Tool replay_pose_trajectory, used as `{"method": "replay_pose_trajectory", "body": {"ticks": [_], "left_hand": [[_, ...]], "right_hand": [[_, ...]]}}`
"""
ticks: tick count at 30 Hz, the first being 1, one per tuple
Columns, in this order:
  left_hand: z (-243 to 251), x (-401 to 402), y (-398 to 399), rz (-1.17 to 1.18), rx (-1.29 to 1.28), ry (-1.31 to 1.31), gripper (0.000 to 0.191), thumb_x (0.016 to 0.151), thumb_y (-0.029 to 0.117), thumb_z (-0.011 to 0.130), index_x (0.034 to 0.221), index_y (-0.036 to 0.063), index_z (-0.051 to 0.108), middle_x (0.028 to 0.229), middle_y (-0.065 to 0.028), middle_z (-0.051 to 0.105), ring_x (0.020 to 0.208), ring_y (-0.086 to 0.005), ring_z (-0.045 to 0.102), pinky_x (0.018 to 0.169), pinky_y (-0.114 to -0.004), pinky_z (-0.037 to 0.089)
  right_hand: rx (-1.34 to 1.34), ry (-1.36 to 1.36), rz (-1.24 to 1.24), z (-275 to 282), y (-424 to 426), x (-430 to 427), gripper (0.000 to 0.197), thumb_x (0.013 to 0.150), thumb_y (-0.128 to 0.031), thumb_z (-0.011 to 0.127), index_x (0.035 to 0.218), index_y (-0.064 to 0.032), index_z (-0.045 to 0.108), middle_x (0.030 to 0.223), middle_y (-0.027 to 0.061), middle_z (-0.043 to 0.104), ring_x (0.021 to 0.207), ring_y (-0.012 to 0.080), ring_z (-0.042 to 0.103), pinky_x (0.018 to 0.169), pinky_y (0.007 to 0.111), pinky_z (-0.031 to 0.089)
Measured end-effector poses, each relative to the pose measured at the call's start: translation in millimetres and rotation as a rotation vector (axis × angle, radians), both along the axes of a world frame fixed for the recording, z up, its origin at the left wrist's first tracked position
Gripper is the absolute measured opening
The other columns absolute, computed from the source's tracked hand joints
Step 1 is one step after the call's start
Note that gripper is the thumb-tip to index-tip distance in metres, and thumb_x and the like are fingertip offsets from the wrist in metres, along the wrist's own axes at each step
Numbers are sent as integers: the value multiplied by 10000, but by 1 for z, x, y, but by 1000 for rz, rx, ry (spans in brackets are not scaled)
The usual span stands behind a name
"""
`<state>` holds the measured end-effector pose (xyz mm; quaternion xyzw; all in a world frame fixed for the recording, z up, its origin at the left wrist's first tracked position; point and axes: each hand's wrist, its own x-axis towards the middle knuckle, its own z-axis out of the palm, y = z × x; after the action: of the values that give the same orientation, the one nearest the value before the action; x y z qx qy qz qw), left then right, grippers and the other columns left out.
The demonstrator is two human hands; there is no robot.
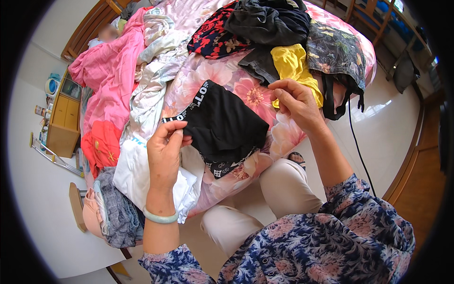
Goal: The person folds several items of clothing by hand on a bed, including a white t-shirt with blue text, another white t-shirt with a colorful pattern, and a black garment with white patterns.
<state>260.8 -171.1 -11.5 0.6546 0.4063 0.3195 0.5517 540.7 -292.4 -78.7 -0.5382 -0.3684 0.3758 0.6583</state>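
A pair of black underpants (227, 120) with a lettered waistband lies on the floral bedsheet (212, 69). My left hand (165, 152), with a pale bangle at its wrist, pinches the waistband's near end between thumb and fingers. Raised to the right of the underpants is my right hand (296, 103), its thumb close to its curled fingertips; whether it holds anything there I cannot tell. Behind it lies a yellow garment (296, 65), partly hidden by the hand. White folded clothing (133, 168) lies beneath and beside my left forearm.
Dark clothes (269, 21) and a patterned garment with black straps (335, 53) lie at the bed's far right. Pink cloth (110, 74) and a pale crumpled cover (152, 74) spread on the left. Near them, another person (106, 33) is partly visible. A crutch (56, 158) leans at left.
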Motion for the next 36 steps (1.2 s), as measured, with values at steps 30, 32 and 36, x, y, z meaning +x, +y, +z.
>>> {"method": "replay_pose_trajectory", "body": {"ticks": [30,32,36], "left_hand": [[-94,101,-42,-385,404,194,239,840,101,637,1058,3,645,1019,-168,629,806,-271,647,730,-337,520],[-98,102,-43,-384,419,184,242,842,102,638,1063,3,645,1032,-169,626,826,-279,651,745,-340,522],[-98,99,-43,-389,428,179,245,834,96,638,1063,10,651,1052,-152,625,847,-279,653,747,-335,522]], "right_hand": [[-382,-1191,431,5,135,-62,531,839,-509,603,877,13,691,874,201,688,820,376,664,761,456,512],[-292,-1152,373,-8,146,-63,395,838,-361,593,905,20,675,912,214,682,855,379,663,763,459,511],[-106,-1096,314,-17,163,-69,320,831,-259,580,974,21,640,911,224,676,873,394,655,780,466,506]]}}
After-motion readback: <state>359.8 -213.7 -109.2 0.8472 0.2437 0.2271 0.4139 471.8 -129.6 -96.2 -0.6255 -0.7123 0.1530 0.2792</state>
